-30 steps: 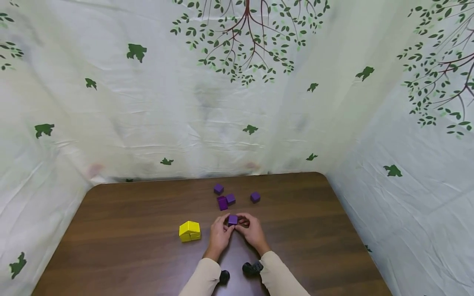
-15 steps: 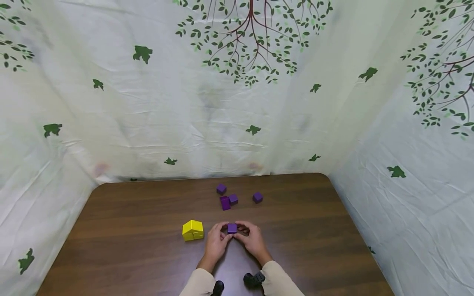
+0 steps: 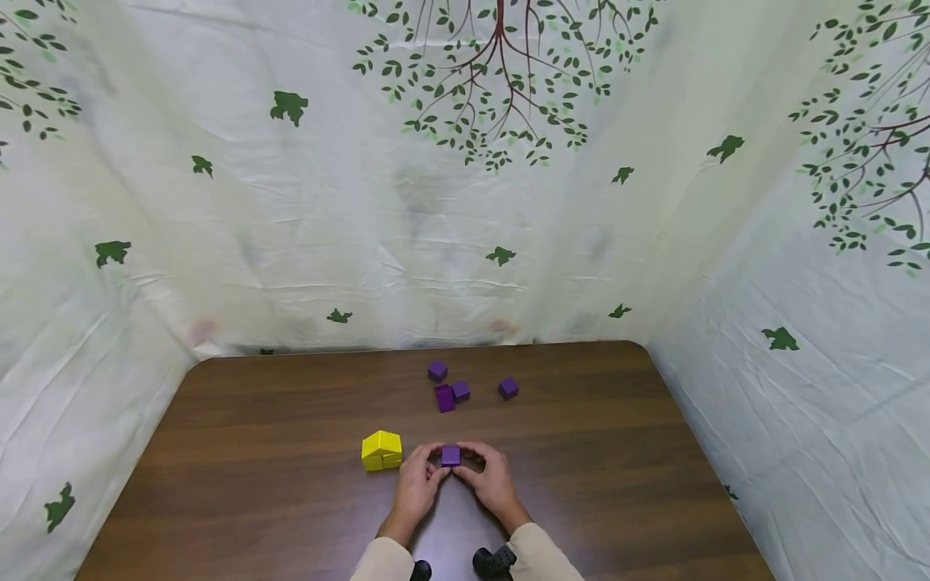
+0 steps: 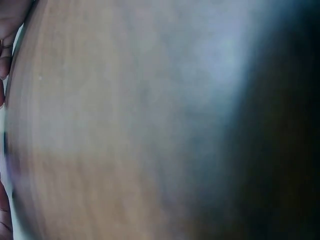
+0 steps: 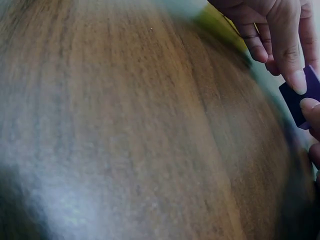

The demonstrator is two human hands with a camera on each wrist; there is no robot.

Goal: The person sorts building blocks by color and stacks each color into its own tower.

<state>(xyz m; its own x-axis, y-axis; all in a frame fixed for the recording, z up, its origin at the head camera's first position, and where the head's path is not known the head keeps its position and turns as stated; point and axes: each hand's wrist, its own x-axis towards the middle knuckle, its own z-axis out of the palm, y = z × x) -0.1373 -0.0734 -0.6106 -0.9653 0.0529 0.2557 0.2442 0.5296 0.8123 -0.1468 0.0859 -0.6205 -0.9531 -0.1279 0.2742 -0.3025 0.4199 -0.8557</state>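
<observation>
A small purple cube [image 3: 450, 457] sits between both hands in the head view. My left hand [image 3: 416, 489] pinches it from the left with thumb and fingers. From the right, my right hand [image 3: 492, 486] pinches the same cube. In the right wrist view, thumb tips press the near face of the purple cube [image 5: 299, 102]. Only slivers of the fingers [image 4: 5, 65] show at the left edge of the left wrist view, where the cube is mostly out of sight.
Left of the hands, yellow blocks [image 3: 382, 451] stand grouped into a house-like shape. Farther back lie loose purple blocks: one at the rear [image 3: 437, 370], two side by side [image 3: 445, 398], and another at the right [image 3: 508, 388]. The brown table [image 3: 276, 484] meets a leaf-patterned curtain [image 3: 407, 266] behind.
Both hands have drawn the purple cube toward the body, away from the loose purple blocks. The camera has shifted slightly; the yellow blocks and other purple blocks stay put on the table.
</observation>
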